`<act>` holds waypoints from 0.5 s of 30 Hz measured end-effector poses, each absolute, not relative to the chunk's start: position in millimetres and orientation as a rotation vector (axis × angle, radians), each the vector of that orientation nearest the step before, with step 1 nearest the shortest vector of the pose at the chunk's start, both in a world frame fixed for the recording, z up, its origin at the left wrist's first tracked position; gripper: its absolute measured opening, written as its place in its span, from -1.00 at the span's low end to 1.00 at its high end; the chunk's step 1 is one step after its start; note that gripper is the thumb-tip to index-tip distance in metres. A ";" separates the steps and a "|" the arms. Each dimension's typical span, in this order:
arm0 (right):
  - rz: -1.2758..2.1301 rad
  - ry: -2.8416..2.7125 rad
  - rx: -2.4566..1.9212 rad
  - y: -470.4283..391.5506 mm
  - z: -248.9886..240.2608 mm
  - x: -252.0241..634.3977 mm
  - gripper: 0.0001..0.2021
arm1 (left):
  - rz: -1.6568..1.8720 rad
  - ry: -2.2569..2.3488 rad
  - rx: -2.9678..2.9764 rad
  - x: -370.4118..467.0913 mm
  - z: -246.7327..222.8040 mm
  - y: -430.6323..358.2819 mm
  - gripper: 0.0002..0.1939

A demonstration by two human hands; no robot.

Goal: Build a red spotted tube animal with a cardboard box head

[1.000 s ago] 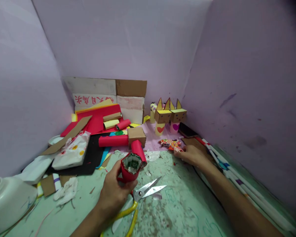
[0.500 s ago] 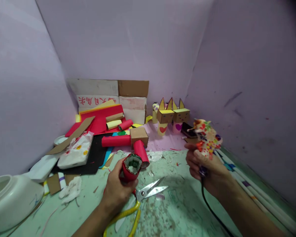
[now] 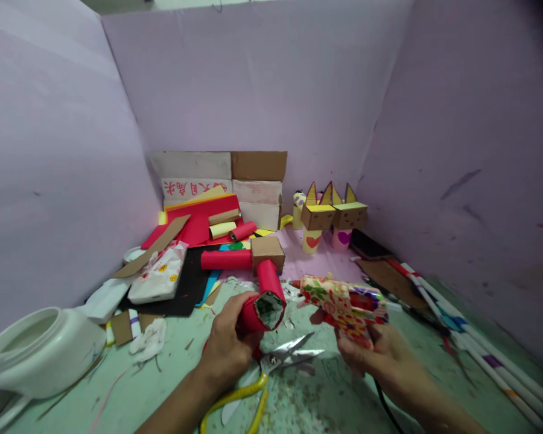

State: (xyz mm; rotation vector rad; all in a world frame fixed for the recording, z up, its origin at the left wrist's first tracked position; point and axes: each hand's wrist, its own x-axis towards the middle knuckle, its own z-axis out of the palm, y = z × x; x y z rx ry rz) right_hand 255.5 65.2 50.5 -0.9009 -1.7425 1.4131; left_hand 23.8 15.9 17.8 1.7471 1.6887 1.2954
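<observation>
My left hand (image 3: 228,340) is wrapped round a red paper-covered tube (image 3: 254,313), whose open end faces right and toward me. In my right hand (image 3: 366,352) is a glue gun (image 3: 339,299) with a colourful flowered pattern, its nozzle aimed left near the tube's open end, not touching it. A cord hangs below that hand. Just behind the held tube, a cardboard box (image 3: 268,250) lies with one red tube (image 3: 226,260) extending left and another (image 3: 268,276) toward me. Yellow-handled scissors (image 3: 274,361) lie open beneath my left hand.
Two cardboard-headed cat figures (image 3: 318,218) stand at the back. Red paper (image 3: 199,220), a white packet (image 3: 159,274) and a black sheet (image 3: 194,289) lie left. A white pot (image 3: 49,352) sits at the near left; striped rods (image 3: 493,358) and a phone (image 3: 370,244) lie right.
The glue gun has swung from upright to nearly level and moved left, closer to the held tube. My left hand has turned the tube's open end rightward. The view has shifted slightly.
</observation>
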 end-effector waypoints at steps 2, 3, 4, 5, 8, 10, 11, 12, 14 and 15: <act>1.441 -1.775 -0.833 63.8 46.6 256.4 -0.70 | 1.299 1.675 1.739 23.8 17.5 15.5 -0.49; 1.475 -1.785 -0.796 62.6 44.5 255.7 -0.69 | 1.299 1.669 1.740 23.7 17.2 15.3 -0.48; 1.509 -1.782 -0.765 61.2 42.5 254.5 -0.69 | 1.297 1.664 1.747 23.6 16.8 15.2 -0.48; 1.539 -1.771 -0.743 59.7 40.9 252.9 -0.69 | 1.290 1.658 1.762 23.5 16.5 15.1 -0.47; 1.604 -1.701 -0.715 56.4 38.5 248.2 -0.71 | 1.267 1.638 1.830 23.4 15.7 15.0 -0.45; 1.644 -1.681 -0.687 55.8 38.5 246.7 -0.69 | 1.256 1.625 1.868 23.4 15.7 14.9 -0.44; 1.656 -1.688 -0.680 55.8 38.9 246.6 -0.70 | 1.251 1.623 1.881 23.4 15.6 14.9 -0.43; 1.654 -1.696 -0.676 55.9 39.3 246.7 -0.72 | 1.246 1.624 1.888 23.4 15.6 14.9 -0.43; 1.636 -1.712 -0.680 56.2 40.3 247.2 -0.74 | 1.237 1.629 1.893 23.4 15.3 15.1 -0.42; 1.631 -1.718 -0.686 56.2 40.7 247.5 -0.73 | 1.237 1.630 1.897 23.4 15.1 15.3 -0.42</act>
